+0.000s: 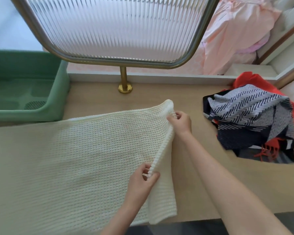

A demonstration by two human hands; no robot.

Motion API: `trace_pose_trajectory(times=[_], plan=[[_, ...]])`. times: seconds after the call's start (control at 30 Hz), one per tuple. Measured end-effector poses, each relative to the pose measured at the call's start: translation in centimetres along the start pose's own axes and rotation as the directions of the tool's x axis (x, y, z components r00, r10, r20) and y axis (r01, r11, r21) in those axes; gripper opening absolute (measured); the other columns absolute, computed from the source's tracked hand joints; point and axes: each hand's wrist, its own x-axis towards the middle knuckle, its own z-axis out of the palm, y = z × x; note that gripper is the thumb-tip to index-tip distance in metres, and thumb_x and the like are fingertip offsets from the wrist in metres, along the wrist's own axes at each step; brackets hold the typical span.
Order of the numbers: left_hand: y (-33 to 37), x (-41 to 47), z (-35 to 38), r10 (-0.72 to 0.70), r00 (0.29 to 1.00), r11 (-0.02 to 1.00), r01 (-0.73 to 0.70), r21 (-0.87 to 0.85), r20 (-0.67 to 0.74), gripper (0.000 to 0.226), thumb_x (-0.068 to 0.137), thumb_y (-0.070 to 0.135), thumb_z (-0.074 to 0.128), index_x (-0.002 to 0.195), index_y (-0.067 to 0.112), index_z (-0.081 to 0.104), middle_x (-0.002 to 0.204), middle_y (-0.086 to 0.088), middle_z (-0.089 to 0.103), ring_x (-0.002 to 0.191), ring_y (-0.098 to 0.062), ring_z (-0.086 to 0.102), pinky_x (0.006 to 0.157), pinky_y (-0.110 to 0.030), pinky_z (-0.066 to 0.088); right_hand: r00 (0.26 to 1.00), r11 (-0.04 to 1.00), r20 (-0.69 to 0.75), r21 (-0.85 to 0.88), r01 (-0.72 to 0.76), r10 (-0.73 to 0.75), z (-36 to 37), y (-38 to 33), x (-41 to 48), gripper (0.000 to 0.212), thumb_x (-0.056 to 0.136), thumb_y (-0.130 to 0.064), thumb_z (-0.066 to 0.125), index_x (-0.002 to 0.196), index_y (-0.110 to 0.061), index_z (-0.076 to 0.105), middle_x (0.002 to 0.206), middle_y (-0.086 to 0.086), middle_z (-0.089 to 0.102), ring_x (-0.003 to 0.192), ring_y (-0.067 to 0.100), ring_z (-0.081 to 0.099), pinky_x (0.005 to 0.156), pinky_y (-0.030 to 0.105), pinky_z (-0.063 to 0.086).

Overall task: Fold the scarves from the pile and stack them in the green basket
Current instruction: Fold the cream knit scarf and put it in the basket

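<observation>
A cream knitted scarf (85,158) lies spread across the wooden table, its right end lifted off the surface. My left hand (143,179) pinches the near corner of that raised edge. My right hand (181,122) pinches the far corner, holding the edge up. The pile of scarves (255,121), navy, grey-striped and red with fringe, sits at the right of the table. The green basket (58,92) stands at the far left and holds no scarf that I can see.
A ribbed glass panel in a brass frame (119,31) stands on a brass post (124,82) at the back of the table (202,184). Pink fabric (236,36) hangs behind at the right. The table's front edge is close to my body.
</observation>
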Motion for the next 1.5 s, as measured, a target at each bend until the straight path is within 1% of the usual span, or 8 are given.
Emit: trace_pose_trajectory(times=[0.13,0.47,0.8,0.93,1.07,1.2,1.33,1.5], plan=[[0.1,-2.5,-3.0,-0.018,1.000,0.986,0.019,-0.167,0.006,0.012,0.086,0.022,0.070,0.096,0.022,0.065,0.093,0.006,0.069,0.087,-0.015,0.066,0.077,-0.026,0.053,0.983,0.969,0.026,0.175,0.176,-0.183,1.3,-3.3,-4.5,0.014,0.085,-0.016,0.068,0.099,-0.021,0.068,0.073,-0.011,0.063,0.056,-0.005,0.052,0.059,0.015,0.044],[-3.1,-8.4,-12.7,-0.073,0.997,0.908,0.051,-0.415,-0.036,0.047,0.062,0.040,0.073,0.099,0.011,0.064,0.092,-0.004,0.073,0.079,-0.012,0.070,0.061,-0.020,0.050,0.927,0.901,0.156,0.337,0.274,-0.340,10.6,-10.4,-15.8,0.017,0.090,-0.021,0.065,0.095,-0.037,0.066,0.077,0.008,0.067,0.064,0.014,0.054,0.060,0.036,0.049],[-10.1,-12.4,-27.2,-0.104,0.991,0.789,0.029,-0.614,-0.087,0.065,0.047,0.036,0.077,0.101,0.002,0.065,0.089,-0.020,0.071,0.083,-0.026,0.065,0.074,-0.029,0.051,0.896,0.864,0.174,0.391,0.319,-0.409,25.5,-15.5,-26.7,0.015,0.092,-0.024,0.063,0.104,-0.017,0.069,0.072,-0.002,0.061,0.062,0.016,0.050,0.059,0.031,0.044],[-12.9,-13.7,-34.3,-0.128,0.982,0.807,0.020,-0.590,-0.142,0.066,0.043,0.040,0.074,0.097,0.004,0.065,0.077,-0.007,0.071,0.072,-0.013,0.066,0.064,-0.019,0.050,0.883,0.846,0.160,0.402,0.350,-0.441,32.2,-18.6,-31.1,0.012,0.092,-0.021,0.063,0.097,-0.030,0.069,0.065,-0.007,0.054,0.057,0.003,0.044,0.056,0.020,0.041],[-14.5,-14.5,-40.6,-0.126,0.970,0.796,-0.027,-0.604,-0.209,0.063,0.044,0.041,0.072,0.092,0.002,0.064,0.073,-0.009,0.066,0.067,-0.014,0.063,0.060,-0.019,0.049,0.878,0.830,0.153,0.430,0.354,-0.453,38.7,-21.6,-34.3,0.021,0.093,-0.024,0.062,0.110,-0.015,0.069,0.073,-0.012,0.059,0.061,0.002,0.050,0.062,0.016,0.043],[-16.1,-15.0,-45.4,-0.152,0.951,0.769,-0.058,-0.637,-0.270,0.057,0.048,0.034,0.076,0.092,0.000,0.065,0.076,-0.013,0.066,0.067,-0.018,0.064,0.058,-0.021,0.051,0.862,0.857,0.205,0.351,0.377,-0.464,45.4,-23.0,-36.0,0.019,0.094,-0.028,0.059,0.108,-0.019,0.069,0.075,-0.010,0.059,0.065,0.004,0.050,0.065,0.022,0.046],[-18.3,-14.7,-48.8,-0.190,0.932,0.812,-0.028,-0.583,-0.310,0.011,0.087,0.012,0.067,0.095,0.005,0.067,0.080,-0.008,0.071,0.071,-0.014,0.066,0.059,-0.017,0.049,0.869,0.905,0.256,0.145,0.399,-0.424,51.2,-22.6,-35.8,0.020,0.095,-0.028,0.055,0.105,-0.017,0.069,0.077,-0.005,0.061,0.068,0.007,0.051,0.070,0.031,0.048],[-20.9,-13.8,-51.7,-0.194,0.897,0.883,-0.016,-0.469,-0.397,0.021,0.079,0.035,0.060,0.088,0.017,0.067,0.073,0.001,0.065,0.069,-0.009,0.060,0.062,-0.019,0.043,0.855,0.883,0.230,0.053,0.466,-0.465,54.8,-22.1,-35.4,0.018,0.097,-0.025,0.052,0.093,-0.018,0.068,0.076,0.001,0.060,0.068,0.013,0.052,0.065,0.029,0.041]])
